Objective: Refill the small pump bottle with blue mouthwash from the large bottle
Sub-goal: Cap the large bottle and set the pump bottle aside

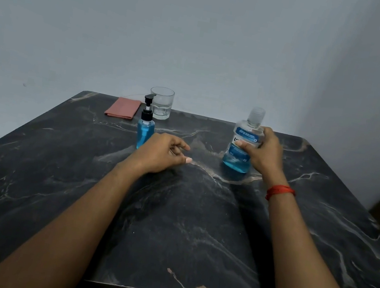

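Observation:
The small pump bottle [145,127] stands upright on the dark marble table [170,228], holding blue liquid, its black pump screwed on. My left hand [162,154] rests on the table just in front and to the right of it, fingers loosely curled, holding nothing. The large mouthwash bottle [244,140] stands upright to the right, clear cap on, with blue liquid only in its lower part. My right hand [263,151] wraps around its middle from the right side.
A clear drinking glass [161,103] stands behind the pump bottle near the table's far edge. A folded pink cloth [123,108] lies left of the glass. A grey wall rises close behind the table. Dark furniture shows at both sides.

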